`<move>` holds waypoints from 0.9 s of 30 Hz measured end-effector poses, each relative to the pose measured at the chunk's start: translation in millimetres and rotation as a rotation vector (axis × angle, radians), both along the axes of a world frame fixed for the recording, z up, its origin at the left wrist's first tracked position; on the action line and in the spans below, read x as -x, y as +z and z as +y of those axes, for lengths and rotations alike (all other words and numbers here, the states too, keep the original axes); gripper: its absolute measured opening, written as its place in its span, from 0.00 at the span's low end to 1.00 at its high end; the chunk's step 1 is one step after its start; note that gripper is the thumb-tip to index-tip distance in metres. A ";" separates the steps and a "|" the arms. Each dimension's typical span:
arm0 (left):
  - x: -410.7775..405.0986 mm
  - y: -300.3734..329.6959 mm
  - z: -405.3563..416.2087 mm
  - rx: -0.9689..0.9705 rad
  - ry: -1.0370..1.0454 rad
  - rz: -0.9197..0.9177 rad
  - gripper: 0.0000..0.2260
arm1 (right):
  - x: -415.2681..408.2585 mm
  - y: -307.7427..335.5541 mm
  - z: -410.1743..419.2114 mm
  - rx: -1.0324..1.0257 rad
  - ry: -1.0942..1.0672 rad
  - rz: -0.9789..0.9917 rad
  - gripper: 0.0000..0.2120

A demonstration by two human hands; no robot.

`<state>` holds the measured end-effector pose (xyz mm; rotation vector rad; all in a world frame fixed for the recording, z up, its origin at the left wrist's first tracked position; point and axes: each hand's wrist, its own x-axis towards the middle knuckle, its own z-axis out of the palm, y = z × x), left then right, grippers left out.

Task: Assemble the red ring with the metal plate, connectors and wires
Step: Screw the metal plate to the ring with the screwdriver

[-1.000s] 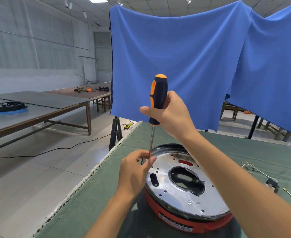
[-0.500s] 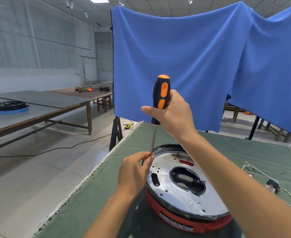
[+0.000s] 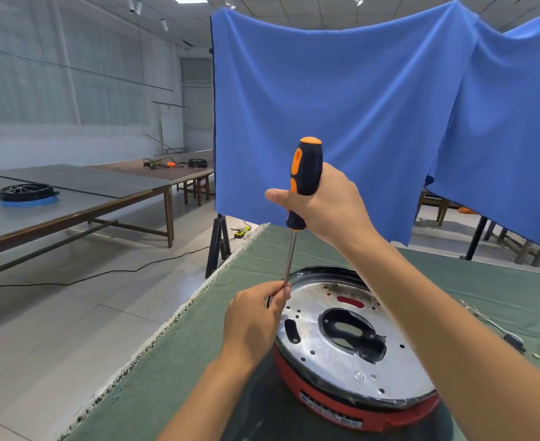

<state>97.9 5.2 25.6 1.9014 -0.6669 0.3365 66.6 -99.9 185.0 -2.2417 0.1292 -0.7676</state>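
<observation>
The red ring [image 3: 342,404] lies on the green cloth with the shiny metal plate [image 3: 326,354] seated on top of it. My right hand [image 3: 329,208] grips the black and orange handle of an upright screwdriver [image 3: 303,173]. Its thin shaft runs down to the plate's left rim, where my left hand [image 3: 254,319] pinches the shaft near its tip. The tip itself is hidden by my fingers. Loose white wires with a small black connector [image 3: 514,340] lie on the cloth at the right.
The green cloth table [image 3: 179,370] has its frayed left edge close to my left arm, with tiled floor beyond. A blue curtain [image 3: 342,122] hangs behind the table. Long benches at the left carry a black ring on blue [image 3: 26,194].
The screwdriver handle has turned in my right hand, its orange strip now facing left. Both hands stay at the plate's left rim.
</observation>
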 end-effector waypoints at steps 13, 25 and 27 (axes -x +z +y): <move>2.2 1.2 1.4 -0.040 0.013 0.002 0.16 | 1.9 -4.1 -5.0 -0.007 0.032 0.003 0.17; 2.8 1.4 -0.9 -0.020 0.049 0.014 0.09 | 4.0 -7.6 -7.9 -0.040 -0.002 -0.092 0.16; 3.2 1.7 -0.7 -0.025 0.046 0.010 0.09 | 4.4 -6.5 -8.0 -0.040 0.005 -0.064 0.17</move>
